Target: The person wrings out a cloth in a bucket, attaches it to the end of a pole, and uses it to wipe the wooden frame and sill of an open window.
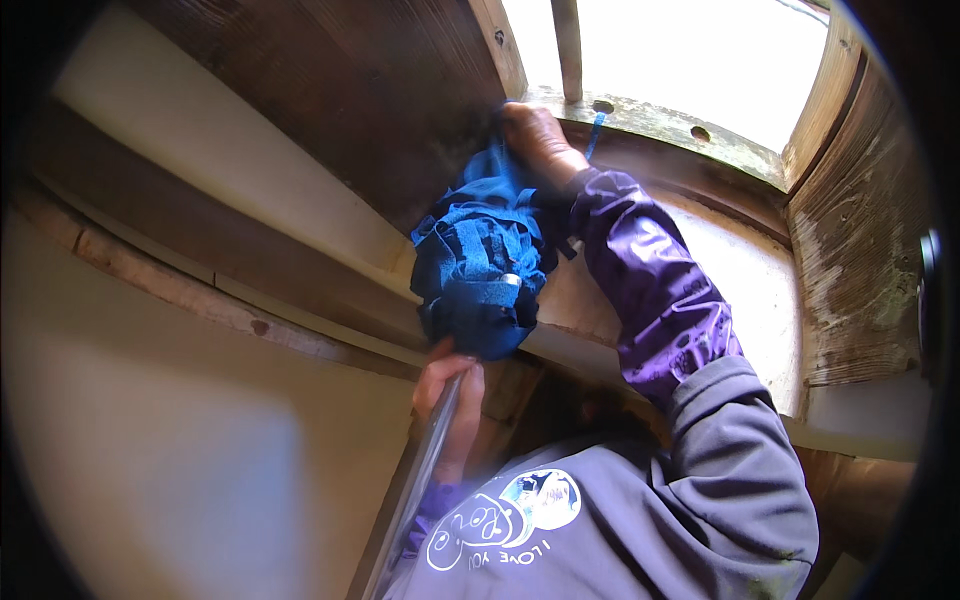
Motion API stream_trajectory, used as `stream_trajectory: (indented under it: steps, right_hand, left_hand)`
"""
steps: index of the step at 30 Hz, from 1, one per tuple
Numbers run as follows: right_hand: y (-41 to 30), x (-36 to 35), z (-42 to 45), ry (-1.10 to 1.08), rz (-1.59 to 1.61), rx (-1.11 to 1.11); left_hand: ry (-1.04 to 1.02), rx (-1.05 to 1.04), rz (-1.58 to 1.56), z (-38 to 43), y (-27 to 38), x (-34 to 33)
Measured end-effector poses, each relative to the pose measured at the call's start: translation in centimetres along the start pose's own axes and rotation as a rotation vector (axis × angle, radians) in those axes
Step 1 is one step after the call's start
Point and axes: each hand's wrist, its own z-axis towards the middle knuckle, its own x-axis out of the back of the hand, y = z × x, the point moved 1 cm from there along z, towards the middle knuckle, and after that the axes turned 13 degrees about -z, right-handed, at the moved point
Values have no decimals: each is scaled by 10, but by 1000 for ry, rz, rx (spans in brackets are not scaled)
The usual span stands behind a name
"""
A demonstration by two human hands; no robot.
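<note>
A mop head of blue cloth strips [480, 262] is at the middle of the view, bunched together, with a small shiny piece on it. My right hand [536, 135], in a purple oversleeve, grips the drawn-out end of the blue strips beside a wooden window frame. Just below the mop head, my left hand [450, 382] is closed round the top of the metal pole [427, 450], which runs down past my grey top. The fingertips of my right hand are partly blurred and hidden by the cloth.
A bright opening [675, 67] with a wooden bar [568, 49] lies at the upper right. Its weathered sill [652, 124] has round holes, and a blue cord [595, 135] hangs from one. Dark wooden boards [337, 97] stand at the upper left, and a pale wall [187, 420] at the lower left.
</note>
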Motion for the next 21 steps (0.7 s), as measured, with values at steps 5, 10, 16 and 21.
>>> stream_trajectory:
  steps: [5, 10, 16, 21]
  right_hand:
    - [11, -20, 3, -42, 352, -121]
    - [-4, 7, -27, -202, 217, 189]
    - [-18, 12, -30, -62, 31, 271]
    - [-37, 52, 8, 425, 402, 54]
  left_hand:
    - [-27, -160, 39, -2, -4, -1]
    - [-18, -115, -6, -2, -9, 0]
    - [-19, -131, 43, 3, -10, 1]
    - [43, -104, 20, 15, 5, -1]
